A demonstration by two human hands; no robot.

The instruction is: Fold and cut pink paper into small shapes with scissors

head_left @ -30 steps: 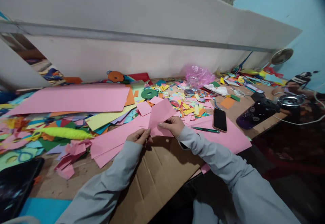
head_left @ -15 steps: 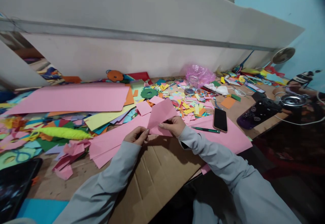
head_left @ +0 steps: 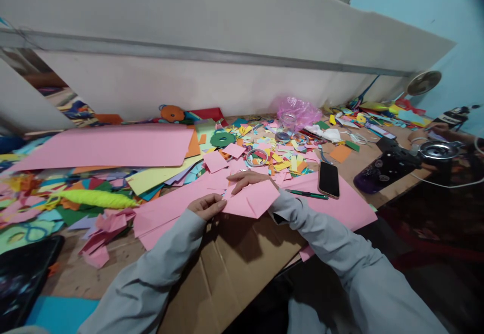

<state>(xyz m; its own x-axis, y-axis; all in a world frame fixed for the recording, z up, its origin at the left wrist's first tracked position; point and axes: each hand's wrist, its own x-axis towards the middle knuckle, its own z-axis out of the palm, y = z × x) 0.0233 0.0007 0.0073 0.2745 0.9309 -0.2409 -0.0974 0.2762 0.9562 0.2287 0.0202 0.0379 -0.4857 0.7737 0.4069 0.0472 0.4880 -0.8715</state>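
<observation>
A folded piece of pink paper [head_left: 254,202] is held low over the table's near middle, above a sheet of brown cardboard [head_left: 230,263]. My left hand [head_left: 206,206] pinches its left corner, fingers closed. My right hand [head_left: 247,179] grips the piece from behind, its fingers curled over the top edge, and most of the hand is hidden by the paper. Long pink strips [head_left: 170,208] lie under and to the left of both hands.
A big pink sheet [head_left: 109,146] lies far left among coloured paper scraps [head_left: 276,155]. A black phone [head_left: 327,178] and green pen [head_left: 305,193] rest on pink paper at right. A glass jar [head_left: 287,122], tape ring [head_left: 256,157] and dark camera-like device [head_left: 381,170] stand farther back.
The pink piece stood upright between my hands; it now lies folded down toward me, nearly flat. My right hand moved over its top edge. My left hand barely shifted.
</observation>
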